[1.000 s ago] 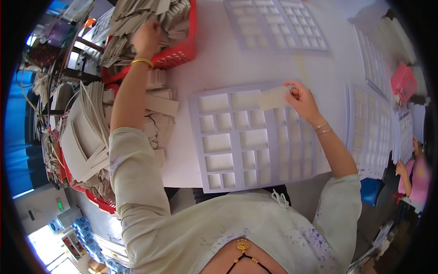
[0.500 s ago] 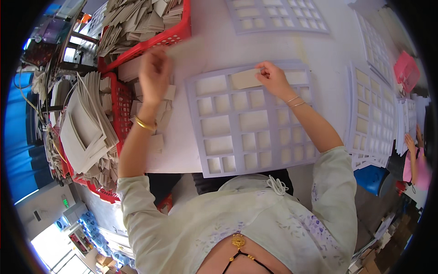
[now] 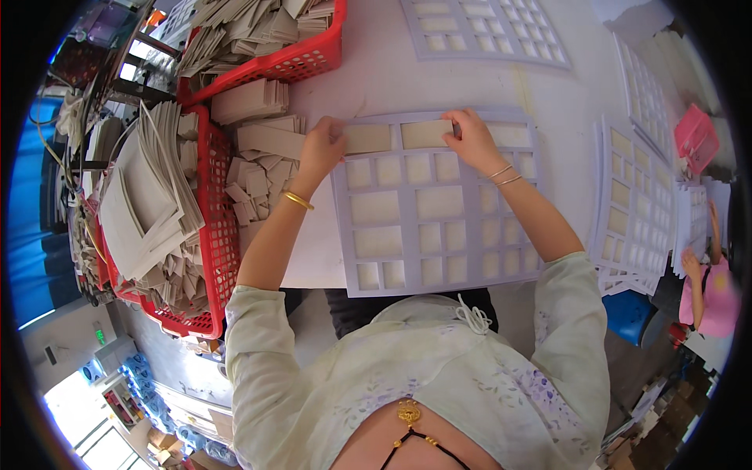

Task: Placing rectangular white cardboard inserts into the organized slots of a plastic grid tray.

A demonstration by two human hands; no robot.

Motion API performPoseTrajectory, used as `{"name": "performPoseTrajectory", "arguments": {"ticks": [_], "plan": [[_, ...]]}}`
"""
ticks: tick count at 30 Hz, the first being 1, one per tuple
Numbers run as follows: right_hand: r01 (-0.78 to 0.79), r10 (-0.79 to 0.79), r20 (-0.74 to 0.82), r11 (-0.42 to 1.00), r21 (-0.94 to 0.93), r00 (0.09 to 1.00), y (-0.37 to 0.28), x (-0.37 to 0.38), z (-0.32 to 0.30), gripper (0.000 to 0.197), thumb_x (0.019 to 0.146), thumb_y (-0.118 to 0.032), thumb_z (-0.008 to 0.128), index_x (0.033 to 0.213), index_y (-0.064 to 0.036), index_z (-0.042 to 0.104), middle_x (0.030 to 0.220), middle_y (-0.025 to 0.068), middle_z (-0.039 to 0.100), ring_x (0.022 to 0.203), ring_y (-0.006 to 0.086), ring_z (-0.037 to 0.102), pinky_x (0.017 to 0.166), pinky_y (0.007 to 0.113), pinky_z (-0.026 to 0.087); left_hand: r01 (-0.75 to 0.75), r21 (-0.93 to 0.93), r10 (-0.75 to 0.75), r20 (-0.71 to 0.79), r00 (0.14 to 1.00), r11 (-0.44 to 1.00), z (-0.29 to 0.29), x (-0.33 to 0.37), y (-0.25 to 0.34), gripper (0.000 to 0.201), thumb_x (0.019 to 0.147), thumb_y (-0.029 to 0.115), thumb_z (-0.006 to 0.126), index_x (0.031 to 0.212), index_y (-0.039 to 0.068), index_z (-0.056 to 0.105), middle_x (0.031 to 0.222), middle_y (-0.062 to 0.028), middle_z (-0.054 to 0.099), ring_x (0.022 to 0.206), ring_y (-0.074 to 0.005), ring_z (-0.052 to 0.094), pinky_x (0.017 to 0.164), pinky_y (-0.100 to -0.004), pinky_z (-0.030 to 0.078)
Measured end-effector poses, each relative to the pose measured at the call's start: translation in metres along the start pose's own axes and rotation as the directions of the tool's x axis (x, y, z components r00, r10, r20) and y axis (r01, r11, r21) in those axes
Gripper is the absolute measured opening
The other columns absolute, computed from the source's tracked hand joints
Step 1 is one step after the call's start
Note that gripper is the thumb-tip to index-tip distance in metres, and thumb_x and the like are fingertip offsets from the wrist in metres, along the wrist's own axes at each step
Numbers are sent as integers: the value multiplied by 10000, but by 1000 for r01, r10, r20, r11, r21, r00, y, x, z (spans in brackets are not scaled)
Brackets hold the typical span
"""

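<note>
A pale lavender frame sheet (image 3: pixel 407 203) with many rectangular windows lies flat on the table before me. My left hand (image 3: pixel 321 149) is closed at the sheet's top left corner, its fingers on the left end of a beige cardboard strip (image 3: pixel 368 139) that lies over the corner window. At the top middle window, my right hand (image 3: pixel 473 142) pinches the right end of a second cardboard strip (image 3: pixel 423 135). This strip sits within the window's outline; whether it is pressed fully in, I cannot tell. The fingertips of my left hand are partly hidden.
Left of the sheet lie loose cardboard pieces (image 3: pixel 270 141) and a small stack (image 3: pixel 251 100). Red baskets (image 3: pixel 219 227) full of cardboard offcuts stand beyond. Another windowed sheet (image 3: pixel 489 33) lies at the back, stacked sheets (image 3: pixel 636 200) at right. A person in pink (image 3: pixel 714 301) works far right.
My left hand has come from beside the baskets to the sheet's top left corner with a cardboard strip. The strip under my right hand now lies straighter in its window.
</note>
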State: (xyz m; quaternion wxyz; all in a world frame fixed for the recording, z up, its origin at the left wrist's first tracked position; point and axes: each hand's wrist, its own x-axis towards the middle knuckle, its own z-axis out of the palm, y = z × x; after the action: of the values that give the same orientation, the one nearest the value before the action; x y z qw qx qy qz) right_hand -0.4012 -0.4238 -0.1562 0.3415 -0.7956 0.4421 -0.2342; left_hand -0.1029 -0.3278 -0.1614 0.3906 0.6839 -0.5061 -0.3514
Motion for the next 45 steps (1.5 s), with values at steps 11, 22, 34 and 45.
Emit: {"name": "performPoseTrajectory", "arguments": {"ticks": [11, 22, 34, 45], "plan": [[18, -18, 9, 1000, 19, 1000, -2, -6, -1, 318, 770, -72, 645, 1083, -33, 604, 1006, 121, 534, 751, 237, 604, 724, 351, 500, -100, 223, 98, 18, 995, 970, 3, -9, 9, 244, 772, 38, 627, 1014, 16, 597, 887, -143, 595, 667, -230, 644, 581, -341, 523], [291, -313, 20, 856, -427, 950, -4, -21, -9, 270, 775, -5, 578, 1028, -95, 610, 1012, 63, 645, 977, 272, 564, 803, 403, 446, -388, 517, 478, -47, 877, 763, 7, -43, 11, 259, 772, 10, 576, 1017, 90, 605, 993, -119, 608, 857, -329, 598, 699, -410, 500], [384, -388, 77, 828, -408, 918, 1, -23, -9, 264, 756, 2, 591, 1007, -77, 607, 1005, 65, 638, 895, 286, 575, 755, 403, 455, -255, 386, 325, -125, 938, 887, -4, -59, -13, 232, 779, -30, 560, 994, 47, 597, 952, -121, 595, 795, -283, 611, 679, -379, 498], [388, -337, 193, 763, -517, 921, -22, -16, 3, 288, 754, -19, 587, 1026, -103, 631, 1036, 7, 624, 1012, 207, 530, 831, 381, 365, -273, 339, 332, -130, 934, 900, -1, -62, -12, 193, 781, -29, 562, 958, 34, 605, 962, -129, 588, 798, -294, 609, 693, -383, 494]]}}
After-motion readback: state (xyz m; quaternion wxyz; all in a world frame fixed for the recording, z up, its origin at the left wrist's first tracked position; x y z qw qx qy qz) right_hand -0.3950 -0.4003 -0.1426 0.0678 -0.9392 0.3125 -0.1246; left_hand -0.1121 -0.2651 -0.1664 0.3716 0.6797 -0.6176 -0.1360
